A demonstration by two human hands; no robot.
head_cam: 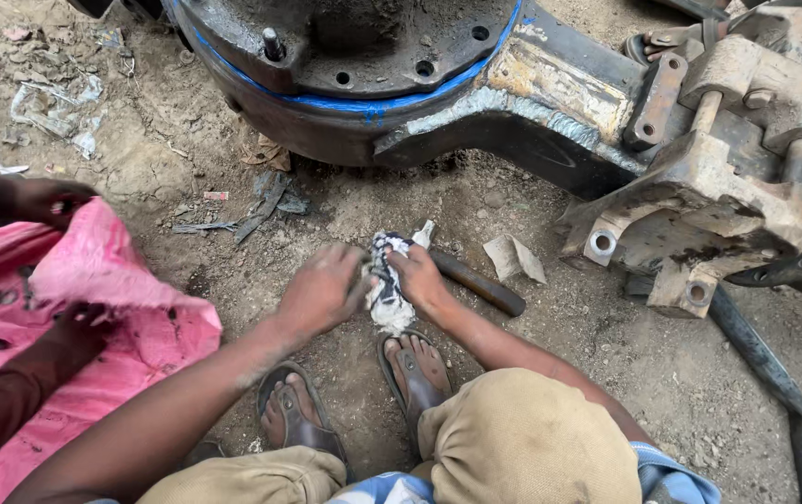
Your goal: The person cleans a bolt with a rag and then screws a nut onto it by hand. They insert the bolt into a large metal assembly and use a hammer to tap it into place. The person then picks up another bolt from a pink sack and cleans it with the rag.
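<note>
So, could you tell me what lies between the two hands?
In the head view, a crumpled white rag sits between the left hand and right hand, gripped by both.

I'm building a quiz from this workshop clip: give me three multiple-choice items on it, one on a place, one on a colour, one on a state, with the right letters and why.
1. Where does the dark metal rod lie?
A. On the dirt ground, right of the hands
B. On the pink sack
C. On top of the axle housing

2. What colour is the line around the rim of the round axle housing?
A. Red
B. Blue
C. Yellow

3. What are the left hand and right hand doing?
A. Resting empty on the knees
B. Both gripping a grimy white rag between them
C. Both holding a hammer

Answers: 1 A, the rod rests on soil beside the right hand; 2 B, a blue stripe follows the rim; 3 B, both hands close on the crumpled rag above the sandalled feet.
</note>
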